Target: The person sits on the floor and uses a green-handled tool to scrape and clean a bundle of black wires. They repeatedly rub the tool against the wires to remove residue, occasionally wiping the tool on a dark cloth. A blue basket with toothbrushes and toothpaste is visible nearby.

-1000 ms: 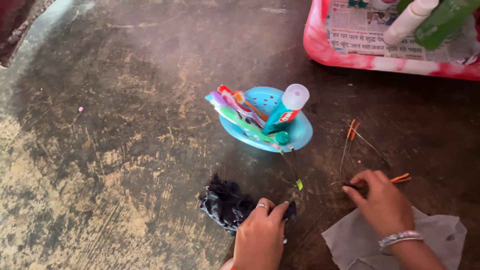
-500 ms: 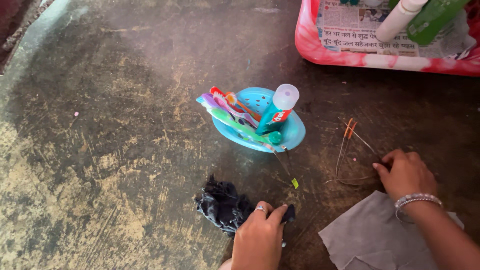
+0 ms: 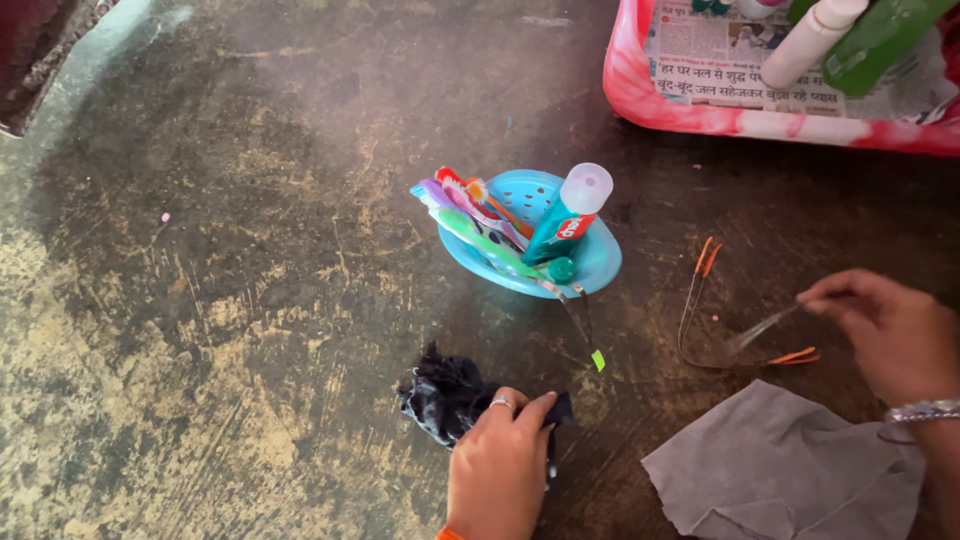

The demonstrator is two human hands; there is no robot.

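Note:
My left hand (image 3: 497,465) presses down on a crumpled black cloth (image 3: 443,394) on the dark stained floor. My right hand (image 3: 893,328) is at the right edge, its fingertips pinched on the end of a thin bent metal strip (image 3: 763,326). That strip lies beside other thin metal strips with orange tips (image 3: 700,300). A blue plastic bowl (image 3: 600,262) stands between and beyond my hands, holding several coloured toothbrushes (image 3: 470,212) and a green toothpaste tube with a white cap (image 3: 568,215).
A grey cloth (image 3: 780,465) lies flat at the lower right. A red tray (image 3: 690,105) lined with newspaper stands at the top right, holding a white bottle (image 3: 812,40) and a green bottle (image 3: 880,40). A small yellow-green scrap (image 3: 598,359) lies below the bowl.
My right hand has moved right and away from the grey cloth, pinching and pulling one metal strip with it. My left hand stays on the black cloth.

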